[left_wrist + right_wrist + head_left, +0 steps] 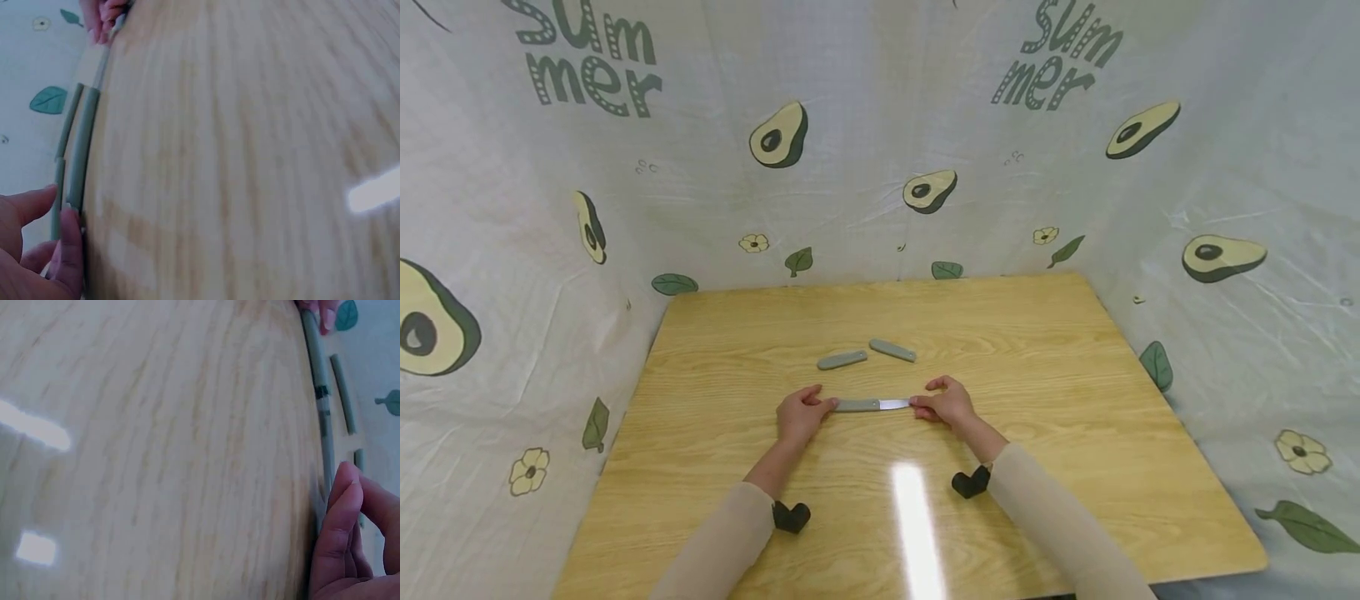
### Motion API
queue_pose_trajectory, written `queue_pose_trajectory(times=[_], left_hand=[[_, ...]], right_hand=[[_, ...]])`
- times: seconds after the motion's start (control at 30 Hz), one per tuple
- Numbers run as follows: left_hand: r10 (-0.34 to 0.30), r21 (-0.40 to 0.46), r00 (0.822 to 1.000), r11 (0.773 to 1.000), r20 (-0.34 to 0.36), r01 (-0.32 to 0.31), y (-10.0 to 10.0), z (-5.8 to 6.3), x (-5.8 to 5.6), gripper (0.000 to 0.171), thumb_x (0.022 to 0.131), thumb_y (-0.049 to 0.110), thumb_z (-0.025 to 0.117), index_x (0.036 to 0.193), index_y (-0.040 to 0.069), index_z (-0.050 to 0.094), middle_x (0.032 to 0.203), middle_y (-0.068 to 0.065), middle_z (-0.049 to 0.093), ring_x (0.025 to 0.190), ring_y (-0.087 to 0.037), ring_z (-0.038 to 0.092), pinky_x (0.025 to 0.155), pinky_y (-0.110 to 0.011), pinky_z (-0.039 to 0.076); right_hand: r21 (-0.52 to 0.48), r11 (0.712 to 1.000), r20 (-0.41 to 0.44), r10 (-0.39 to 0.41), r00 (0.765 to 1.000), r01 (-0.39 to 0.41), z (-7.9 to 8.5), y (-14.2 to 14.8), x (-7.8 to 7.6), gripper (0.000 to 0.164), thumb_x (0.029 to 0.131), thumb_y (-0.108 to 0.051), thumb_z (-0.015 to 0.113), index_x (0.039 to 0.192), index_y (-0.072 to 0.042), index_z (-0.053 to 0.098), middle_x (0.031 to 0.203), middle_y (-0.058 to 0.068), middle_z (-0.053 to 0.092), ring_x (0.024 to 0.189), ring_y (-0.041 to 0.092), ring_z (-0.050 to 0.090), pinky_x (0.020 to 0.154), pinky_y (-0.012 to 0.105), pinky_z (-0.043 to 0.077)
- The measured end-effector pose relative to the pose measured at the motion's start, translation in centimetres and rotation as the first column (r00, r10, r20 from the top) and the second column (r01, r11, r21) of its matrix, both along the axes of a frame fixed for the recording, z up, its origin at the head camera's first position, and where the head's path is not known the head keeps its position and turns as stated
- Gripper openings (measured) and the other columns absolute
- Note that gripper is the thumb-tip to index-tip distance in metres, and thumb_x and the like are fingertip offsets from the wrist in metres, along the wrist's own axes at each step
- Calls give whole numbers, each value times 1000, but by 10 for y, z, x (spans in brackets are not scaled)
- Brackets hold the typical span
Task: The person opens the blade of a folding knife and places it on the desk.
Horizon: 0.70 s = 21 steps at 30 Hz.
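A folding knife (857, 406) with a grey-green handle lies crosswise between the two hands, its silver blade (893, 404) unfolded to the right. My left hand (800, 415) pinches the end of the handle. At the other end, the right hand (949, 404) pinches the blade's tip, which its fingers cover. The left wrist view has the handle (82, 147) running away from the left fingertips. In the right wrist view the blade (327, 447) leads up to the right thumb and fingers. Just beyond lie two more grey-green knives, one at left (842, 360), one at right (892, 350), no blades showing.
The wooden table (737, 333) backs onto a pale curtain (850, 225) printed with avocados and leaves, which also hangs at both sides. A bright reflection (917, 525) shows on the tabletop between the forearms. Each wrist carries a small black piece.
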<state>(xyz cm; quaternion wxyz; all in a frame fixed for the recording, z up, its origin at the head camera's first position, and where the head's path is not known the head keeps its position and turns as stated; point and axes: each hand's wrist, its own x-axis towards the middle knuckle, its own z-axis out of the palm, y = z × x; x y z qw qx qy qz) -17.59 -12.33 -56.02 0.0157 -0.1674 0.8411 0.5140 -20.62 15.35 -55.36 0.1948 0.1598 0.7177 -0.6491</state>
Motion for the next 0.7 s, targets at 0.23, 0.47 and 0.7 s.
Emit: queue_pose_trajectory(times=[0.23,0.47,0.7], left_hand=[[75,12,997,997,23,-75,-17,7,-6,51,84,26,75,127,2,62,100,-12,69,80,-16,64,69,-26,53],[68,125,996,989,53,-74,-23,15,-19,67,86,29,73,145,10,45,139,-13,55,121,-32,57,104,-44,49],[70,120,997,990,15,-71,-16,9,-30,66,87,24,73,145,10,45,143,-13,52,111,-32,64,97,-43,53]], right_hand=[[70,997,-130,22,991,-13,10,2,-20,31,85,-23,75,101,-1,59,76,7,68,62,13,63,58,24,56],[168,980,-222,138,965,-102,19,-24,-40,34,82,-24,78,107,-3,66,91,6,71,92,25,69,86,39,58],[140,978,-234,183,955,-153,14,-57,-51,43,86,-20,74,123,-3,62,113,14,69,99,19,66,86,30,57]])
